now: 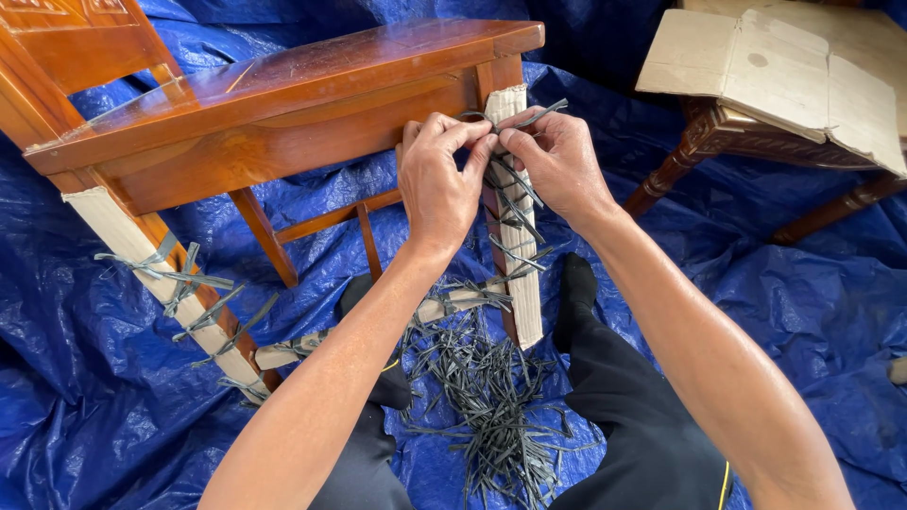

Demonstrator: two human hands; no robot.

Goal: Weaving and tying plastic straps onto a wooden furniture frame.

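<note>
Item: wooden chair (283, 90), reddish-brown and varnished, lying over a blue tarpaulin (775, 312), front leg sheathed in a corrugated cardboard wrap (518, 236) bound with grey plastic straps. Current handling: my left hand (439, 179) and my right hand (553, 161) meet at the top of that wrap, just under the seat corner, fingers curled almost shut, each pinching one end of the uppermost grey strap (510, 118); the loose tails stick out to the right. Handling note, as I judge it: the knot should be drawn snug against the cardboard with both ends pulled evenly and outward, keeping the wrap edge square to the leg so it does not slide or crush, and the strap kept flat rather than twisted. Position: the strap lies directly between my fingertips, touching both hands; earlier ties (515, 212) run down the same leg below my wrists. Associated stock: a heap of spare grey strips (491, 397) on the tarpaulin between my knees; a second wrapped leg (161, 279) at the left, well apart; flattened cardboard (784, 66) resting on another piece of carved furniture (718, 132), upper right.
</note>
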